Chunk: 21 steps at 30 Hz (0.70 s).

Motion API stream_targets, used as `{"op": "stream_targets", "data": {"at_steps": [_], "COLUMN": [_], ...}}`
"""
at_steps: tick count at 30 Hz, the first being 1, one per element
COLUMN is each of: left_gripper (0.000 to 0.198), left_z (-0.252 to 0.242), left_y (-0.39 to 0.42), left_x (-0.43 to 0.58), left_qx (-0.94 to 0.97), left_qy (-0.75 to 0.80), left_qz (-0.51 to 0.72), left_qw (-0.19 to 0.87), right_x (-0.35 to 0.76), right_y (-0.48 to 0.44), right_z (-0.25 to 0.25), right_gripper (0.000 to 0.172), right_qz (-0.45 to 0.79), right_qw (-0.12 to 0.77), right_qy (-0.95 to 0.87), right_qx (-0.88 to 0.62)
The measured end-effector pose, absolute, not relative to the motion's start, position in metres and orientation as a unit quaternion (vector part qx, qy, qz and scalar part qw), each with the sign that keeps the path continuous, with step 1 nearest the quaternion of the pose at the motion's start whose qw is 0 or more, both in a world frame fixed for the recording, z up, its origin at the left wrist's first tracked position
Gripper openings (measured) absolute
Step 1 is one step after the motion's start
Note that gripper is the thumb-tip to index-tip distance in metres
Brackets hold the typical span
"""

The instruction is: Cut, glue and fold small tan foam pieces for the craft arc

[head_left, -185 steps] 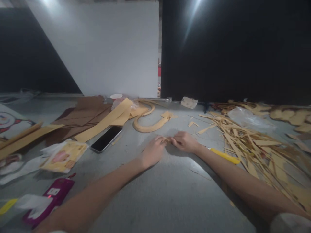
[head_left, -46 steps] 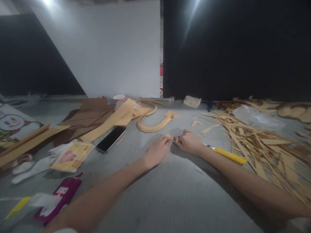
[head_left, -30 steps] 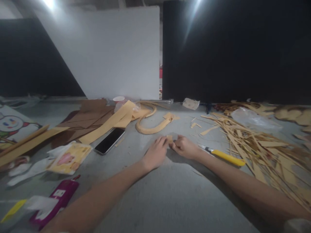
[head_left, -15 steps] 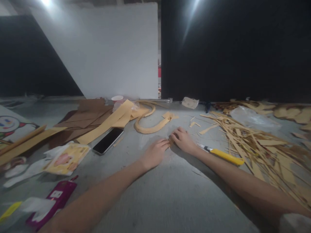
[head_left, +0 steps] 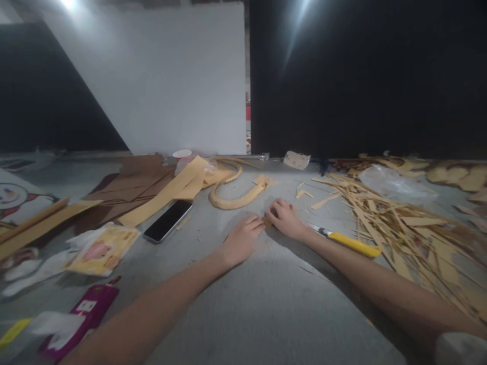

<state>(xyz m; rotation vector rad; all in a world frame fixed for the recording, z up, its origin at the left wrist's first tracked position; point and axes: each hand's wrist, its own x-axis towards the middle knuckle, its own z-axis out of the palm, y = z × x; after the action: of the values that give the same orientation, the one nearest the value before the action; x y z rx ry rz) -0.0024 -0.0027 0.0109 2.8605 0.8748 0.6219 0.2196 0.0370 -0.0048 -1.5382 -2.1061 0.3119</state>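
Note:
My left hand (head_left: 240, 242) and my right hand (head_left: 284, 219) meet fingertip to fingertip over the grey floor. Both hands are closed in a pinch on a small tan cardboard piece (head_left: 267, 221), mostly hidden by the fingers. A yellow-handled utility knife (head_left: 344, 241) lies just right of my right wrist. A curved tan cardboard strip (head_left: 234, 195) lies a little beyond my hands.
A black phone (head_left: 168, 227) lies left of my hands, beside long tan strips (head_left: 169, 190) and brown cardboard sheets (head_left: 133, 180). A heap of cardboard offcuts (head_left: 403, 228) fills the right. A magenta packet (head_left: 81, 314) and a yellow packet (head_left: 101, 249) lie at the left. White and black boards stand behind.
Both hands have dropped lower onto the floor and my right hand has shifted slightly farther away; the small piece is now more hidden between the fingers.

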Motion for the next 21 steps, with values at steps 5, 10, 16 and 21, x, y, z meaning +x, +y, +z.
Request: {"op": "stream_targets", "data": {"at_steps": [5,10,16,21], "left_gripper": [0.047,0.049,0.05,0.047], "left_z": [0.013,0.015,0.015,0.017], "left_y": [-0.006,-0.007,-0.005,-0.005], "left_x": [-0.001,0.0,0.0,0.001], "left_qx": [0.936,0.93,0.929,0.928], "left_qy": [0.298,0.321,0.329,0.33], "left_qz": [0.188,0.177,0.17,0.171], "left_qw": [0.023,0.017,0.016,0.023], "right_x": [0.22,0.223,0.23,0.235], "right_y": [0.039,0.038,0.037,0.043], "right_z": [-0.006,-0.001,0.007,-0.002], "right_gripper": [0.022,0.02,0.013,0.017], "right_qz": [0.116,0.148,0.209,0.154], "right_qw": [0.237,0.246,0.287,0.307], "right_qy": [-0.778,-0.79,-0.795,-0.841], "right_qx": [-0.57,-0.542,-0.491,-0.418]}}
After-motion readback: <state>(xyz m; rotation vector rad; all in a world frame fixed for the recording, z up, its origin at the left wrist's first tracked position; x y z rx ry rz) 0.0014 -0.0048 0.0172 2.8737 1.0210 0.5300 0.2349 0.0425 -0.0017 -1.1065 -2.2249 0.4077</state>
